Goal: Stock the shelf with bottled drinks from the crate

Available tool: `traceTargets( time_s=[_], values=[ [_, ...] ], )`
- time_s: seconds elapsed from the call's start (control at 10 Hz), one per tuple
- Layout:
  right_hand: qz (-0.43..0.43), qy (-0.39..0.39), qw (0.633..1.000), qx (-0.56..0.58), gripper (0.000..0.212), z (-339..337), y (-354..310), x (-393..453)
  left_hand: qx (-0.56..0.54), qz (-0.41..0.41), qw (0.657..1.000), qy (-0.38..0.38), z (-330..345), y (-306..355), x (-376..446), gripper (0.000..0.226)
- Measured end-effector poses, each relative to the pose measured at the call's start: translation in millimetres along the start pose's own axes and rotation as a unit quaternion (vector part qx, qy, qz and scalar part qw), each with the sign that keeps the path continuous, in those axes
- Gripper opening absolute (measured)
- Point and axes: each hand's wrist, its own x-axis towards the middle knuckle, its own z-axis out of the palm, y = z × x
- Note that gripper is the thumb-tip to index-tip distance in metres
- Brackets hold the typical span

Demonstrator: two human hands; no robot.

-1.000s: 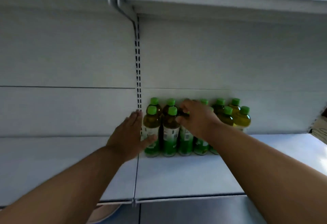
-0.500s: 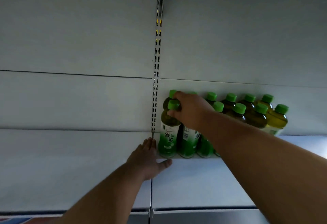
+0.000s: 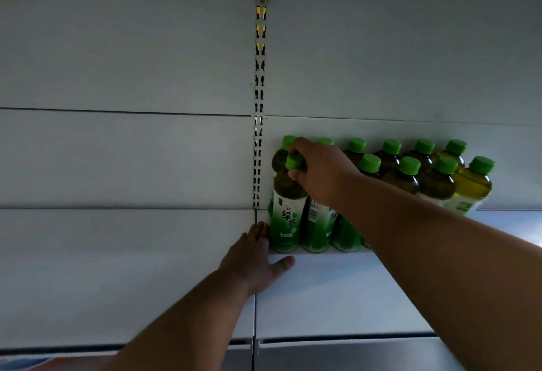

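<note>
Two rows of green-capped tea bottles stand at the back of the white shelf, against the rear panel. My right hand grips the neck and cap of the front-left bottle, which has a green and white label. My left hand rests flat on the shelf with straight fingers, its fingertips at the base of that bottle by the slotted upright. The crate is out of sight.
A slotted metal upright runs down the back wall just left of the bottles. The shelf's front edge crosses the lower frame. Bare shelf surface lies left of the upright and in front of the bottles.
My right hand shifted left from the middle bottles to the front-left bottle's cap. My left hand dropped from the bottle's side to the shelf surface at its base. The view tilted and moved closer.
</note>
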Motion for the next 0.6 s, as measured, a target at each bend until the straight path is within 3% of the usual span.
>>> traceTargets(
  time_s=[0.3, 0.6],
  values=[
    [0.009, 0.028, 1.0, -0.008, 0.049, 10, -4, -8, 0.116, 0.009, 0.993, 0.02, 13, -2, 3, 0.109],
    [0.0, 0.087, 0.995, -0.055, 0.055, 3, -2, -43, 0.091, -0.02, 0.995, -0.02, 0, 3, -12, 0.112]
  ],
)
